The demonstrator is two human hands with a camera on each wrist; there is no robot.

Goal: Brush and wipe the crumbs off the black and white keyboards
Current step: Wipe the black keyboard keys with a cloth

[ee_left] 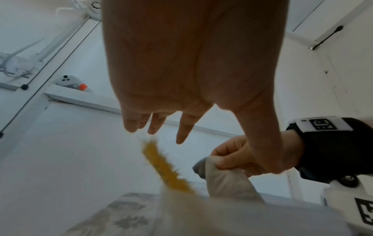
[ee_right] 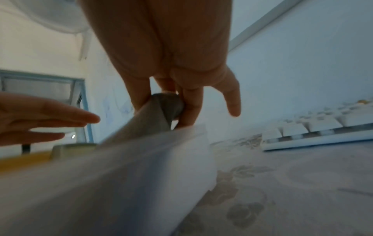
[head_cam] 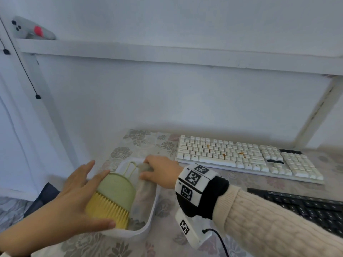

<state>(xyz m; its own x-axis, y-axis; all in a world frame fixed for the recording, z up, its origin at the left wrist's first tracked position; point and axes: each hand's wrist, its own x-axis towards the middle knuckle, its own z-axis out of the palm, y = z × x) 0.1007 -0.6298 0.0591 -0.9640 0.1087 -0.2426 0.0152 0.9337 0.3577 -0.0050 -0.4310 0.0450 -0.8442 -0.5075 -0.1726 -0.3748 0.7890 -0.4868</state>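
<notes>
The right hand (head_cam: 161, 169) pinches the top end of a grey cloth (head_cam: 145, 184) between thumb and curled fingers (ee_right: 187, 110); the cloth lies along the right side of a white tray (head_cam: 154, 206). The left hand (head_cam: 78, 197), fingers straight and slightly spread, hovers beside a brush (head_cam: 115, 195) in the tray, its body pale green, its bristles yellow. Beyond, the white keyboard (head_cam: 246, 156) carries brown crumbs; the black keyboard (head_cam: 306, 206) lies nearer, partly behind the sleeve (head_cam: 278, 223).

black keyboard (head_cam: 304, 206) cut off, tray (ee_right: 121, 183) blurred
</notes>
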